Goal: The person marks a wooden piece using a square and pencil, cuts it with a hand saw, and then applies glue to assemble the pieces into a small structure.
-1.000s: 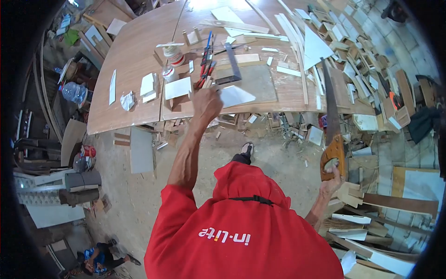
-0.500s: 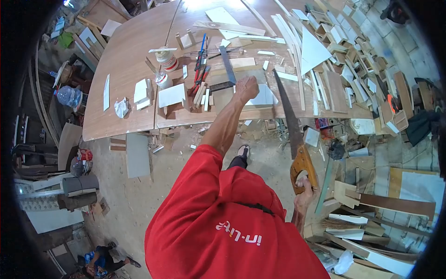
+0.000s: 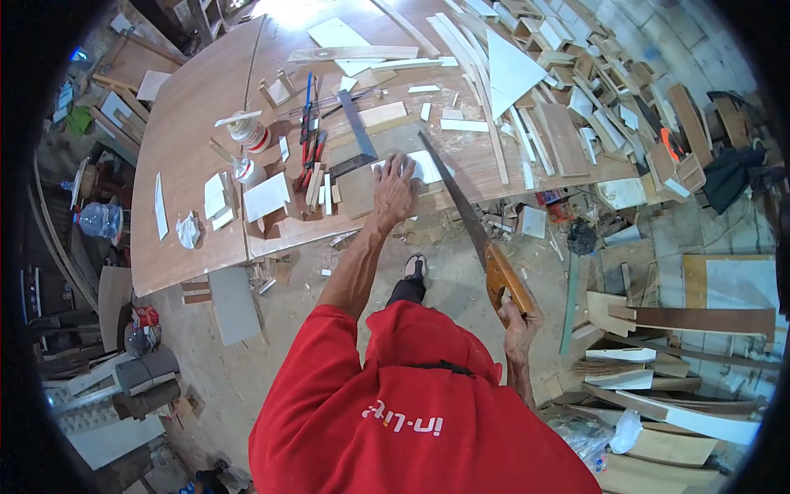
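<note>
My left hand [image 3: 395, 188] lies with its fingers stretched out over a small white board [image 3: 426, 167] near the table's front edge, covering part of it. Just beyond the fingertips rests a try square [image 3: 357, 125] with a dark stock and a bluish blade. In my right hand [image 3: 518, 319] is the wooden handle of a handsaw [image 3: 471, 216], gripped with wrapped fingers. The saw slants up and to the left, its toe close beside the white board's right end, and the handle hangs in front of the table edge.
On the wooden table [image 3: 197, 132] stand glue containers [image 3: 249, 133], red clamps [image 3: 311, 152] and small wood strips. White triangular board [image 3: 512, 76] and long strips lie at the right, by piled offcuts [image 3: 588, 99]. Scraps litter the floor; more boards [image 3: 658, 375] are stacked at lower right.
My left hand has opened from a closed shape by the try square and now lies flat on the white board. The saw has shifted left and slants more, while the whole view has turned somewhat.
</note>
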Demonstrator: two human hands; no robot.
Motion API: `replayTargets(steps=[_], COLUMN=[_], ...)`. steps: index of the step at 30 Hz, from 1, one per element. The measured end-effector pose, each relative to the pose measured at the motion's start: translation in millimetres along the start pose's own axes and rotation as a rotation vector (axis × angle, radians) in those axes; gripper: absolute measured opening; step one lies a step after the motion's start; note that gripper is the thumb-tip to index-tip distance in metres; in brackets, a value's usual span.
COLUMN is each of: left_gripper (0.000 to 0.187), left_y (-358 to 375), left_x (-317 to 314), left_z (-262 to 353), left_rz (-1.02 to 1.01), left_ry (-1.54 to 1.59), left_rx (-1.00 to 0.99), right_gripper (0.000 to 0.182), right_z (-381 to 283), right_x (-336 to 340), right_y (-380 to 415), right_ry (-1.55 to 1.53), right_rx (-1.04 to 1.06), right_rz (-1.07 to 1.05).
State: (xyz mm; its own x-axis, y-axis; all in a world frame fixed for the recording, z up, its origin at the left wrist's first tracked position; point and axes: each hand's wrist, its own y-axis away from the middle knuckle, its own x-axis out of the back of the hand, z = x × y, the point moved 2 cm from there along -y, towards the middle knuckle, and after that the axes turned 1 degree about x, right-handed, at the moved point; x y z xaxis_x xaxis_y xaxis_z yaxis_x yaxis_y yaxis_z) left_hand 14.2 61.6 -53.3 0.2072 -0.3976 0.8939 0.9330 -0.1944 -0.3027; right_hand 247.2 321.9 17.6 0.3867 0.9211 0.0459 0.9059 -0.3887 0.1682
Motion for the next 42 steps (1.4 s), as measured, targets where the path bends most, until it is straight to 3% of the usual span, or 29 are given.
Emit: replayTargets(steps=[22, 25, 31, 36, 42], left_gripper=[0.043, 0.043, 0.037, 0.035, 0.029], left_y=[-25, -27, -40, -49, -54], left_x=[-4, -26, -32, -32, -37], left_z=[16, 4, 14, 21, 25], left_rz=[0.014, 0.044, 0.133, 0.152, 0.194], left_ry=[0.146, 0.107, 0.085, 0.093, 0.022], left_rx=[-0.052, -0.082, 0.138, 0.157, 0.184], right_gripper=[0.036, 0.035, 0.042, 0.044, 0.044], right_z=[2, 5, -14, -13, -26], right_x=[-5, -3, -9, -12, -14], right_y=[7, 7, 4, 4, 7], right_ry=[0.006, -0.009, 0.175, 0.306, 0.257], right_rx=[0.006, 0.014, 0.079, 0.131, -0.246], right_rz=[0.013, 0.014, -0.161, -0.239, -0.226])
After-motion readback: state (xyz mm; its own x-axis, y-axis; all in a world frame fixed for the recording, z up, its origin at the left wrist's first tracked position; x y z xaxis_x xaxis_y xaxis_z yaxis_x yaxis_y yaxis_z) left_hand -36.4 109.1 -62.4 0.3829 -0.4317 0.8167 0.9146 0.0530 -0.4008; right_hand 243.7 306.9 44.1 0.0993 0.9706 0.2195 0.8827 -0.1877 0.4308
